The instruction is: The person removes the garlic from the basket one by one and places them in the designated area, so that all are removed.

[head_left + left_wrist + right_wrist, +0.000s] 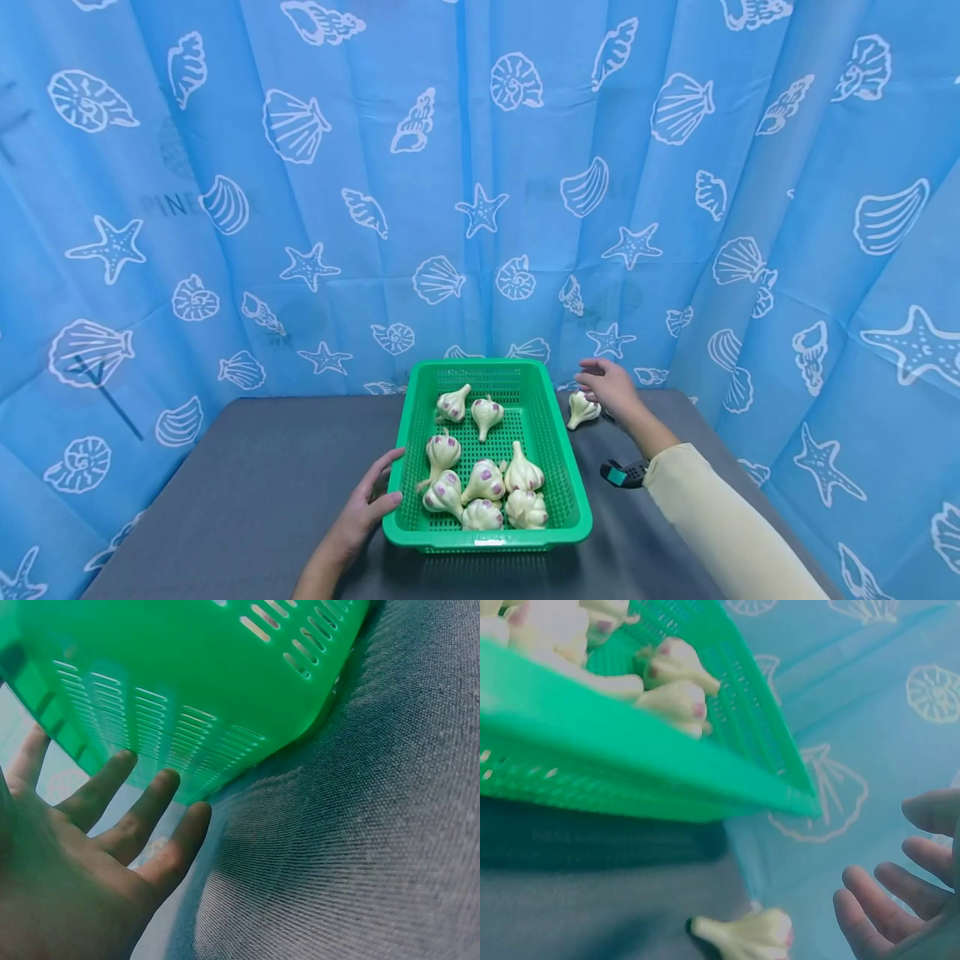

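Observation:
Several garlic bulbs [442, 451], white with purple patches, lie in a green plastic basket [583, 500] with slotted walls. At the basket's left side is my left hand [358, 510], its thumb near the rim and its fingers spread along the outer wall. In the left wrist view the fingers [154, 802] look straight and touch or nearly touch the slotted wall. My right hand [611, 390] hovers beyond the basket's right side, just above a single garlic bulb [582, 410] on the table. In the right wrist view its fingers are loosely extended, holding nothing, apart from that bulb [750, 934].
The basket stands on a dark grey cloth-covered table [247, 492]. A blue curtain [480, 167] with white shell and starfish prints hangs behind and along the sides. A black strap with a teal patch [624, 474] is around the right wrist.

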Available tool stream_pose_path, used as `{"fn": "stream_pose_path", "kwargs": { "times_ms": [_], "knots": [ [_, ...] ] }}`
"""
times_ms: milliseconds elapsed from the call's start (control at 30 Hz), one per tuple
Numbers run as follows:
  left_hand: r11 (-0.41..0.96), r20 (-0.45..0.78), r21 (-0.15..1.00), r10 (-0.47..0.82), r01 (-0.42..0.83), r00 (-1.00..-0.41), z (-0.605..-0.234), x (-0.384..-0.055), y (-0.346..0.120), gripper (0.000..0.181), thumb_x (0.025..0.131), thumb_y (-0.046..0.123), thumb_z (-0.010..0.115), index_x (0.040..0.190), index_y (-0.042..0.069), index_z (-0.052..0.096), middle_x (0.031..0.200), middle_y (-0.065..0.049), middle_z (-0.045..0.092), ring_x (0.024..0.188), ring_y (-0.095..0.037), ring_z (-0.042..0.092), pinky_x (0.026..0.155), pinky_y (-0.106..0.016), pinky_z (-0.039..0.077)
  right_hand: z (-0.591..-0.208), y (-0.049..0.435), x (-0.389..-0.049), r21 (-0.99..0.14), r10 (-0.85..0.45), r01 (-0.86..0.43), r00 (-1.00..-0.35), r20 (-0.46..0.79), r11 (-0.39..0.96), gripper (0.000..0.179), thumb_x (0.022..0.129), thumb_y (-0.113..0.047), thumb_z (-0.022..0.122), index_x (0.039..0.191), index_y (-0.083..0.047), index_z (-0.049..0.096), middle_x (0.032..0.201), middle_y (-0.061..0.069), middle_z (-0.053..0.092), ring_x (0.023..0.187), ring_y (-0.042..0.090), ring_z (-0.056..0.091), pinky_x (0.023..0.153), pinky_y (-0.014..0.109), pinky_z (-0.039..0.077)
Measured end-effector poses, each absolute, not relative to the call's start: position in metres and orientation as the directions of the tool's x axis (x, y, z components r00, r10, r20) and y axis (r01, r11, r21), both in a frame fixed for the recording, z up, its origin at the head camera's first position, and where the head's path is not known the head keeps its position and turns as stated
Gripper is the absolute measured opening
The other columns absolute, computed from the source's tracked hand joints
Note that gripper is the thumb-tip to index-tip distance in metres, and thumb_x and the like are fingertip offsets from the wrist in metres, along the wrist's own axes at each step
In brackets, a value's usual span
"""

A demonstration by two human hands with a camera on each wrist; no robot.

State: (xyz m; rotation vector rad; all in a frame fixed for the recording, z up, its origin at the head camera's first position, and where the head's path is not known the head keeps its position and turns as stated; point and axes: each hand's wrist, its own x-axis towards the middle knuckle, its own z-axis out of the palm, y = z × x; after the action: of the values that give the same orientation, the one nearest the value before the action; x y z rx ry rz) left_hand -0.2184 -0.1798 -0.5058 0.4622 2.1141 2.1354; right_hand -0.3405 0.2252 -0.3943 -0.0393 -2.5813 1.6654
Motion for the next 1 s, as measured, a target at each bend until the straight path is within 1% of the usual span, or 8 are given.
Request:
{"fn": "stream_pose_path", "kwargs": {
  "times_ms": [100,267,500,667,833,1000],
  "knots": [
    [-0.035,0.144,0.99,0.287,0.14,-0.947,-0.506,-0.219,-0.18,0.06,0.099,0.012,0.05,0.153,0.008,0.025,0.144,-0.03,0.03,0.123,-0.038,0.044,0.089,-0.032,0.046,-0.389,0.217,-0.342,-0.908,0.042,-0.034,-0.997,0.057,0.418,0.042,0.099,-0.017,0.056,0.136,0.0,0.05,0.131,0.023,0.054,0.114,0.037,0.056,0.083,0.039,0.052],
    [-0.037,0.137,0.991,0.281,0.132,-0.95,-0.506,-0.218,-0.18,0.06,0.098,0.013,0.05,0.153,0.008,0.025,0.145,-0.03,0.03,0.123,-0.037,0.045,0.089,-0.032,0.046,-0.383,0.205,-0.345,-0.881,0.018,-0.064,-0.997,0.082,0.468,0.04,0.099,-0.019,0.056,0.135,-0.002,0.052,0.128,0.02,0.057,0.111,0.035,0.058,0.086,0.042,0.05],
    [-0.032,0.142,0.99,0.279,0.138,-0.95,-0.505,-0.218,-0.18,0.06,0.098,0.012,0.05,0.153,0.008,0.025,0.145,-0.03,0.03,0.124,-0.038,0.044,0.089,-0.032,0.046,-0.378,0.188,-0.35,-0.86,-0.003,-0.101,-0.993,0.115,0.5,0.037,0.098,-0.018,0.057,0.131,-0.001,0.056,0.126,0.021,0.059,0.11,0.035,0.059,0.091,0.048,0.045],
    [-0.029,0.138,0.99,0.274,0.135,-0.952,-0.504,-0.218,-0.179,0.06,0.098,0.012,0.05,0.153,0.009,0.026,0.144,-0.029,0.031,0.124,-0.039,0.043,0.089,-0.032,0.046,-0.378,0.177,-0.352,-0.864,-0.014,-0.102,-0.994,0.109,0.493,0.036,0.098,-0.017,0.057,0.131,-0.001,0.056,0.127,0.021,0.059,0.111,0.035,0.059,0.091,0.048,0.045],
    [-0.036,0.141,0.99,0.285,0.137,-0.948,-0.505,-0.218,-0.18,0.06,0.099,0.012,0.049,0.153,0.009,0.025,0.146,-0.03,0.03,0.126,-0.039,0.042,0.09,-0.032,0.046,-0.383,0.164,-0.357,-0.872,0.001,-0.105,-0.993,0.12,0.478,0.034,0.096,-0.015,0.059,0.127,-0.001,0.06,0.122,0.02,0.062,0.108,0.034,0.06,0.09,0.046,0.046],
    [-0.044,0.143,0.99,0.295,0.136,-0.945,-0.506,-0.218,-0.18,0.06,0.099,0.012,0.049,0.154,0.009,0.023,0.145,-0.03,0.029,0.124,-0.038,0.044,0.089,-0.033,0.046,-0.389,0.153,-0.361,-0.867,0.002,-0.109,-0.992,0.125,0.486,0.033,0.095,-0.014,0.062,0.125,0.0,0.061,0.119,0.02,0.063,0.105,0.034,0.062,0.088,0.045,0.047]
  ]
}}
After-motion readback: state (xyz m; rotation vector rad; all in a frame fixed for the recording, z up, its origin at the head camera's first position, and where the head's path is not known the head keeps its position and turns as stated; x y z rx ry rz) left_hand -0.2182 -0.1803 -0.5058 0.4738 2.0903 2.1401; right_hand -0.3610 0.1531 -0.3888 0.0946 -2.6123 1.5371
